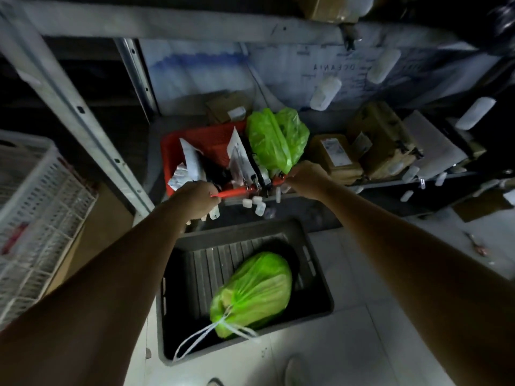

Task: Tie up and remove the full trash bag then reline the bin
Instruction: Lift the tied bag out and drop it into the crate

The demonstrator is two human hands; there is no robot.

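A dim storeroom with a pale tiled floor (362, 344) and metal racking. At 9 o'clock a white crate (36, 207) stands beside a slanting rack post (83, 115).

Just left of centre, the left hand (199, 200) has its grip closed round the near rim of a red basket (211, 140). The basket sits on a low shelf at 11 to 12 o'clock, stuffed with packets.

At 6 o'clock, on the floor below both arms, is the grey bin (320, 282). The tied bag (253, 291) lies inside it on its side, neck cinched, and its white strings (200, 337) trail over the near wall.

At 1 o'clock a loose bag (276, 137), also green, stands in the basket's right end. Right of centre, the right hand (303, 174) has a narrow grip on the rim's right end, just beside that bag's lower tip. Brown boxes (337, 154) crowd the shelf at 2 o'clock.

Tying looks done. Lifting the tied bag out and relining the bin look still to do. The loose bag may be the fresh liner, though that is a guess.

Room is tight on three sides. The post closes the left, the boxes press the basket's right, and small bottles (257, 203) hang off the shelf edge just under its rim. The bin stands directly under the pull path. Open floor lies at 4 to 5 o'clock.
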